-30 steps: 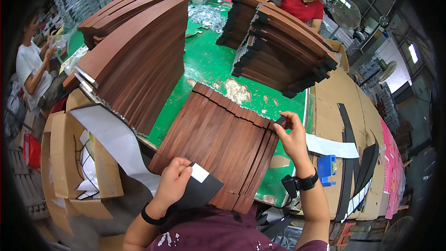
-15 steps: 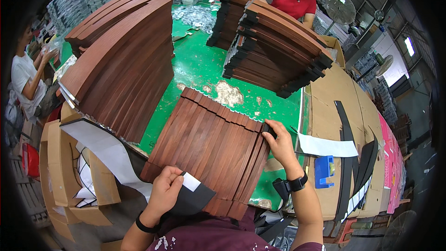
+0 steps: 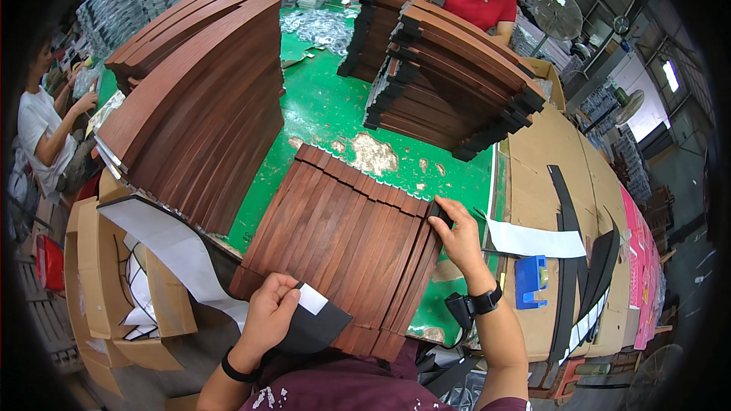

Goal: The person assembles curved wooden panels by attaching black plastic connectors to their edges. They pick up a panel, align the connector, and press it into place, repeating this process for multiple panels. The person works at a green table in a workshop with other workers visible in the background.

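Note:
A row of several brown wooden slats (image 3: pixel 343 247) lies side by side on the green table (image 3: pixel 327 114) in front of me. My left hand (image 3: pixel 268 318) pinches a black strip with white backing (image 3: pixel 312 320) at the slats' near left end. My right hand (image 3: pixel 459 237) presses the far right corner of the outermost slat, a watch on its wrist.
Tall stacks of curved brown slats stand at left (image 3: pixel 194 106) and at the back right (image 3: pixel 449 80). A cardboard box (image 3: pixel 114 289) with white-backed strips is at left. Black strips (image 3: pixel 567 259), white paper and a blue tool (image 3: pixel 531 280) lie on cardboard at right. Two people work nearby.
My right hand slid down the right edge of the slats toward me. My left hand keeps the strip at the near end.

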`<state>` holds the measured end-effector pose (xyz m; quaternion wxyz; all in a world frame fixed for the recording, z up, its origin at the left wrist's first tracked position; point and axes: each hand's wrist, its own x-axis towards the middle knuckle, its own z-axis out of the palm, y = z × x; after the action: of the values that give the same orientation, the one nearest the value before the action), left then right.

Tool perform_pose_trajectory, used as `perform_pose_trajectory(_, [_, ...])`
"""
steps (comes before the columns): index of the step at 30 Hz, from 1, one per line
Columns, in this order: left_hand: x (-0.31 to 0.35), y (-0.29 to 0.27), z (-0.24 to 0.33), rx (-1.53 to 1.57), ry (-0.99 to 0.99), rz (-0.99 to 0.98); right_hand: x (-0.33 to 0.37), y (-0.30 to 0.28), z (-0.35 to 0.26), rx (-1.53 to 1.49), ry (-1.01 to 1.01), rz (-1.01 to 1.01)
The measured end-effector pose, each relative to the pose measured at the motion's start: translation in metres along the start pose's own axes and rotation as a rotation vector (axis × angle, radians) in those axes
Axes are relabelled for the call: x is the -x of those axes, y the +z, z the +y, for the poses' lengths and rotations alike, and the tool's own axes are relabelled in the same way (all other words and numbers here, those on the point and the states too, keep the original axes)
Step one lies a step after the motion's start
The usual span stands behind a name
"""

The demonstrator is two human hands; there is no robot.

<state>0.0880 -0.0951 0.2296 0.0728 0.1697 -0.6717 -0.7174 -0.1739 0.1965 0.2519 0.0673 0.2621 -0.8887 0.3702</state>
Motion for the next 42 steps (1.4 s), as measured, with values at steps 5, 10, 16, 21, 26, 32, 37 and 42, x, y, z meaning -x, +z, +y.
perform_pose_trajectory(5, [0.0,0.0,0.002,-0.043,0.0,-0.004,0.0,0.0,0.001,-0.004,0.0,-0.001])
perform_pose_trajectory(10, [0.0,0.002,0.005,-0.035,0.01,-0.003,-0.001,0.001,0.002,-0.006,-0.011,0.005])
perform_pose_trajectory(16, [-0.001,-0.001,-0.001,-0.075,0.023,-0.006,-0.001,0.0,0.001,0.016,-0.005,-0.014])
perform_pose_trajectory(21, [-0.001,0.0,-0.003,-0.058,0.04,-0.01,-0.001,-0.002,0.006,0.055,-0.015,-0.034])
perform_pose_trajectory(26, [-0.002,-0.001,-0.005,-0.054,0.054,-0.011,-0.001,-0.001,-0.002,0.117,-0.024,-0.041])
perform_pose_trajectory(32, [-0.001,-0.001,-0.009,-0.051,0.048,0.0,0.002,0.001,-0.003,-0.043,-0.045,-0.036])
perform_pose_trajectory(37, [-0.001,0.004,-0.002,0.0,0.049,-0.017,0.004,0.002,0.017,0.081,-0.122,-0.093])
perform_pose_trajectory(42, [0.001,0.004,-0.001,-0.023,0.081,-0.011,0.009,0.0,0.011,0.077,-0.096,-0.082])
